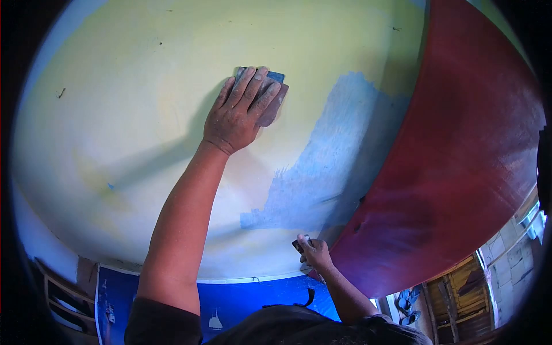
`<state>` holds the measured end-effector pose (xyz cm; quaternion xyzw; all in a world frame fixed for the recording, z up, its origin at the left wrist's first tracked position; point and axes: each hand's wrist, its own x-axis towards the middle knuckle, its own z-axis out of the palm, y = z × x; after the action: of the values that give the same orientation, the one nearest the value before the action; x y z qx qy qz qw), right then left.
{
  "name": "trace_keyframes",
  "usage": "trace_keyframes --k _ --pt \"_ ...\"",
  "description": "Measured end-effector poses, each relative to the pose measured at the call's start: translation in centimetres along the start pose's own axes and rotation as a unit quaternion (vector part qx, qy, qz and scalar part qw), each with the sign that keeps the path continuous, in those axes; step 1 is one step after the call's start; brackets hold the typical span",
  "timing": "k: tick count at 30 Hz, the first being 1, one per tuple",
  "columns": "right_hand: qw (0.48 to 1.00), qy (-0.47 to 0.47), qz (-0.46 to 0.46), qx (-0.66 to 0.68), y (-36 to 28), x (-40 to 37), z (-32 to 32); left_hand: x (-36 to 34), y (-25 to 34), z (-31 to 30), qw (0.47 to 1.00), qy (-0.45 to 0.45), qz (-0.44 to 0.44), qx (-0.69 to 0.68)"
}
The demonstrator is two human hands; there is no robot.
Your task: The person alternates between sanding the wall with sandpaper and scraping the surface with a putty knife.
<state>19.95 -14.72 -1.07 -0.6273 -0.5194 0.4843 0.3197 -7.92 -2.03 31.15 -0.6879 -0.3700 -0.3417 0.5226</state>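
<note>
My left hand (pixel 234 118) presses a folded dark sheet (pixel 275 103), which looks like sandpaper, flat against the pale yellow wall (pixel 172 75). Its fingers are dusty and wrap over the sheet. Lower down, near the bottom of the wall, my right hand (pixel 315 253) is closed around a small dark object (pixel 299 245) that I cannot make out. A light blue patch (pixel 339 138) covers the wall between the hands and the red surface.
A large dark red curved surface (pixel 454 144) stands on the right. Along the bottom lies a blue sheet (pixel 121 299). A wooden frame (pixel 69 296) is at lower left. Sandals (pixel 408 305) and wooden boards (pixel 460 293) show at lower right.
</note>
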Motion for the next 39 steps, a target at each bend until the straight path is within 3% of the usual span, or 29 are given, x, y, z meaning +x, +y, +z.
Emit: trace_keyframes --k 4,7,16,25,28,32,35,37,39 --pt "0.997 -0.016 -0.019 0.068 2.2 1.1 -0.3 0.1 0.0 -0.2 1.000 -0.003 0.001 0.009" --pt "0.999 -0.017 0.012 0.046 1.5 0.8 -0.2 0.0 0.0 0.1 1.000 0.007 0.004 0.011" --pt "0.991 -0.037 -0.026 -0.129 0.5 -0.1 -0.5 0.1 0.0 -0.2 1.000 0.007 0.003 0.009" --pt "0.990 -0.020 -0.052 -0.127 0.4 -0.9 -0.1 0.2 0.1 -0.5 1.000 0.005 0.001 -0.028" --pt "0.995 -0.019 -0.033 -0.090 0.9 -0.5 -0.1 0.1 0.1 -0.2 1.000 0.001 0.002 0.017" --pt "0.991 -0.022 -0.106 0.075 1.8 2.1 -0.5 0.1 0.1 -0.2 1.000 0.001 0.002 0.004" --pt "0.992 -0.014 -0.127 0.005 -4.0 2.6 -3.7 0.2 0.0 -0.2 1.000 0.000 0.005 0.012" --pt "0.945 0.099 -0.307 -0.049 -9.3 1.4 -5.3 0.3 0.1 -0.2 1.000 -0.003 0.004 0.008" --pt "0.903 0.160 -0.393 -0.067 -13.7 1.0 -7.4 0.3 0.2 -0.2 1.000 0.003 0.006 -0.012"
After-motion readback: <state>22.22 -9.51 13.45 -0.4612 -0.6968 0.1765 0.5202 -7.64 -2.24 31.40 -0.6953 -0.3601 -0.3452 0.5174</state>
